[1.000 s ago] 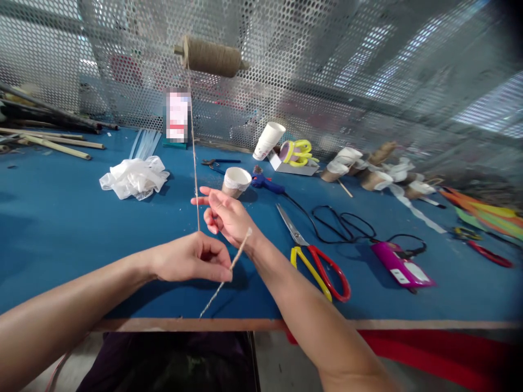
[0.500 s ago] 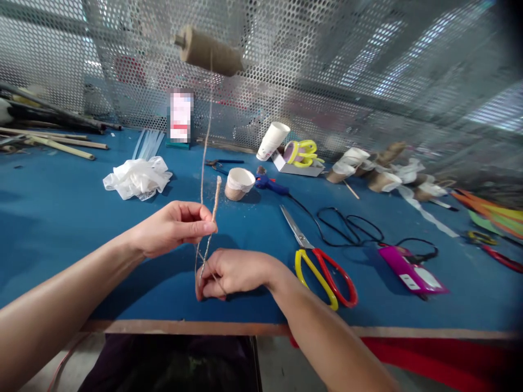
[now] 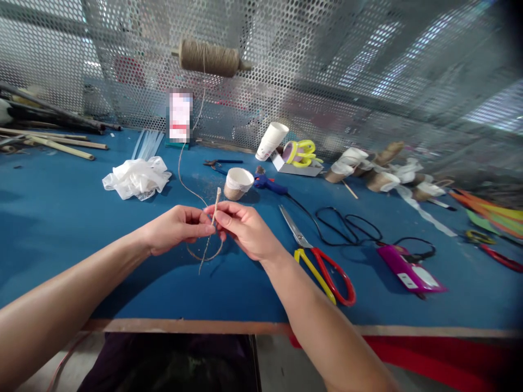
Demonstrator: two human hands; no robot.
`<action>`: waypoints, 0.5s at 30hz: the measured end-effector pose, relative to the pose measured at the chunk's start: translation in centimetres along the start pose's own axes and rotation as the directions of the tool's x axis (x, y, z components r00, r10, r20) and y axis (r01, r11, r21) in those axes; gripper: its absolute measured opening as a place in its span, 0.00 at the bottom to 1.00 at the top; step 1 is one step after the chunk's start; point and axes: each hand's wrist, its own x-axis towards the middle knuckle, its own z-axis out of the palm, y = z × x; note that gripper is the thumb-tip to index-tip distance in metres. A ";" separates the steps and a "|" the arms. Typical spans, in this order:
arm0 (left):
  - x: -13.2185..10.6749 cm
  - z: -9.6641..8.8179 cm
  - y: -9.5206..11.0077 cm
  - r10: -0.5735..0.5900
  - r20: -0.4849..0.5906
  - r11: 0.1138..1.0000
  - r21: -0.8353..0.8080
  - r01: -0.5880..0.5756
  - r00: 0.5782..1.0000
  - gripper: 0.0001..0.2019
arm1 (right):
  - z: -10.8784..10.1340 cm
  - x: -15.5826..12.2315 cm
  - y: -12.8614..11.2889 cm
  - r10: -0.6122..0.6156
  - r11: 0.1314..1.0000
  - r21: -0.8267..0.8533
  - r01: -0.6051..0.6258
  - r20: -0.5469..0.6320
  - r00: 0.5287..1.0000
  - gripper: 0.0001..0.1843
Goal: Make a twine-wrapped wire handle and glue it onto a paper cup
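Between my two hands stands a thin stick wrapped in twine (image 3: 217, 202), its pale tip pointing up. My left hand (image 3: 180, 228) pinches it from the left, thumb and fingers closed. My right hand (image 3: 245, 226) is closed on the same stick from the right, close to my left fingertips. Twine (image 3: 182, 174) runs slack from the spool (image 3: 209, 58) on the mesh wall down to my fingers. A loop of it hangs under my hands, beside the stick's thin lower end. Which fingers hold the twine itself is partly hidden.
A paper cup wrapped in twine (image 3: 238, 184) stands just behind my hands. To the right lie scissors (image 3: 322, 267), a blue glue gun (image 3: 270, 184) with its black cord, and a purple power strip (image 3: 411, 269). White crumpled fabric (image 3: 138, 177) lies at left.
My right hand has risen from below to join my left at the stick. The twine from the spool has gone from taut to slack, and the spool no longer looks blurred.
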 end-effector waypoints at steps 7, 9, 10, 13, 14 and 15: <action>-0.2 -0.2 0.3 0.009 -0.047 0.993 0.120 -0.003 0.999 0.09 | 0.5 0.1 0.4 0.025 1.000 0.014 -0.024 -0.082 0.996 0.11; -0.3 -0.2 0.5 -0.010 -0.024 0.992 0.128 0.013 1.000 0.09 | 0.5 0.1 0.4 0.022 0.999 -0.034 -0.026 -0.092 0.996 0.11; -0.3 -0.3 0.6 -0.012 -0.020 0.990 0.142 0.014 1.000 0.08 | 0.5 0.1 0.4 0.021 0.998 -0.056 -0.026 -0.095 0.995 0.11; -0.3 -0.3 0.6 0.024 -0.039 0.978 0.209 -0.015 0.999 0.08 | 0.5 0.1 0.3 0.018 0.991 -0.127 -0.033 -0.112 0.994 0.13; -0.3 -0.3 0.6 0.037 -0.050 0.973 0.229 -0.025 0.998 0.07 | 0.6 0.1 0.2 0.018 0.987 -0.155 -0.036 -0.117 0.993 0.13; -0.3 -0.2 0.6 0.046 -0.058 0.969 0.245 -0.030 0.997 0.07 | 0.6 0.1 0.2 0.017 0.982 -0.183 -0.039 -0.121 0.993 0.14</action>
